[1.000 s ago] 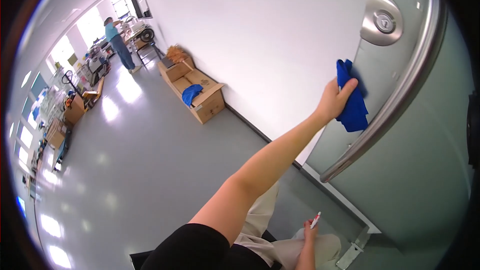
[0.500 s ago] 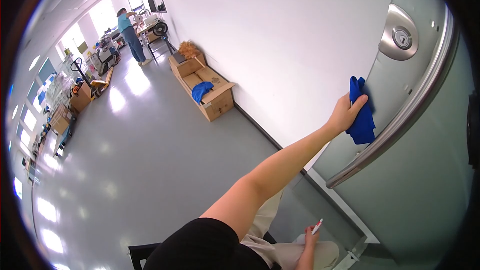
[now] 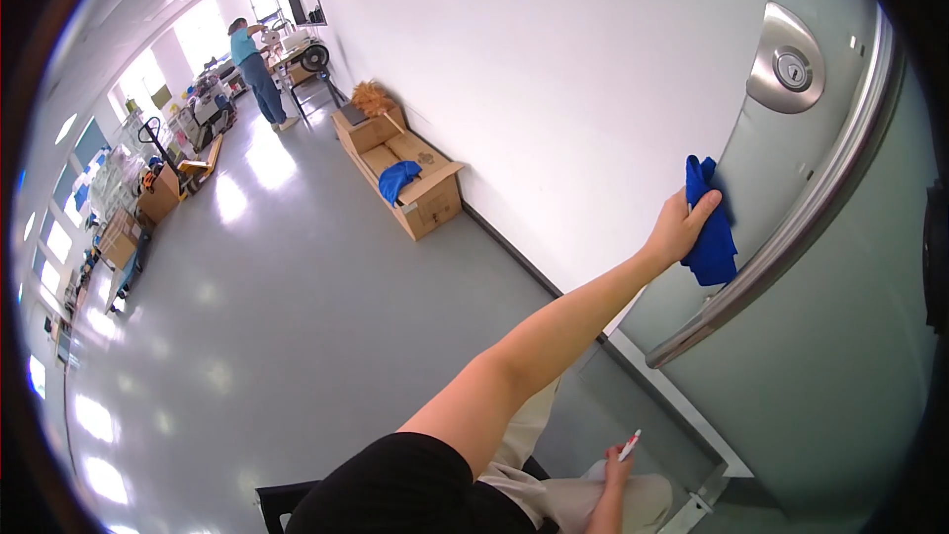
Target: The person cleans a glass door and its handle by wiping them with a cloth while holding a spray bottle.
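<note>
Hands [image 3: 682,224] near frosted door [image 3: 830,336], glossy floor [image 3: 297,336]

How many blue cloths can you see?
2: a blue cloth in the left hand, beside the door handle; a second blue cloth over the edge of the cardboard box. More may be hidden.

The person wears a black top [image 3: 484,514] with a short, wide sleeve [image 3: 386,485] that stops above the left elbow [image 3: 494,366], and its edge makes a smooth curve. The left arm [image 3: 563,321] is bare from there right down to the fingers [image 3: 706,202], and the right forearm [image 3: 610,506] is bare too. The trousers [image 3: 645,496] are a pale, sandy colour and look loose, with little folds near the lap.
</note>
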### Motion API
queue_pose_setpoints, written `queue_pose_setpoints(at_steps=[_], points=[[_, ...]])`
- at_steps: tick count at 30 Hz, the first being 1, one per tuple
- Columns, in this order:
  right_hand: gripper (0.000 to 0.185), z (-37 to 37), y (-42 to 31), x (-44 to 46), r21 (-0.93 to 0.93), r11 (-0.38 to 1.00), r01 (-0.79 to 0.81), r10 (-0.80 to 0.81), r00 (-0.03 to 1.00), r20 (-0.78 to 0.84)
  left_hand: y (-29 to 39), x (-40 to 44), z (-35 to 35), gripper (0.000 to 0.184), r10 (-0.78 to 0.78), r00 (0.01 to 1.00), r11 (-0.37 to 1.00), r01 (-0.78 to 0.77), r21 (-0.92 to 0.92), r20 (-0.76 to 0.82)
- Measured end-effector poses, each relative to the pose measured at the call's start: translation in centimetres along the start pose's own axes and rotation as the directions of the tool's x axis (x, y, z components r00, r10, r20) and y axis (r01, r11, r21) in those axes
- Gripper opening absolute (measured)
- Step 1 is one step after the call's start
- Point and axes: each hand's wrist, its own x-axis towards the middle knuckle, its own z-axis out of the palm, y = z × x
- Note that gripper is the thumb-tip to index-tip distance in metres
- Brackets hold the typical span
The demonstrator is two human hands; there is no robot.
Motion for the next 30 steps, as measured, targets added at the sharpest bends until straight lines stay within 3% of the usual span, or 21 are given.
queue_pose_setpoints(at_steps=[9, 15, 21, 30], points=[[0.019, -0.2, -0.9, -1.1, 0.093, 0.996, -0.001, 0.007, 0.998, -0.056, -0.2, -0.5, -0.5, 0.045, -0.111, 0.993, 0.994, 0.111, -0.012, -0.032], [0.02, -0.3, -4.0, -2.3, 0.045, 0.999, 0.011, -0.009, 0.999, -0.046, 0.1, -0.8, -1.0, 0.047, -0.18, 0.982, 0.984, 0.18, -0.021, -0.054], [0.019, -0.5, -6.7, -3.6, 0.119, 0.993, -0.021, 0.021, 1.0, 0.001, 0.4, -0.8, -1.2, 0.049, -0.189, 0.98, 0.982, 0.189, -0.014, -0.066], [0.019, -1.1, -8.6, -4.6, -0.031, 0.999, -0.042, 0.042, 0.999, -0.007, 0.2, -1.4, -1.9, 0.051, -0.247, 0.966, 0.969, 0.249, 0.009, -0.074]])
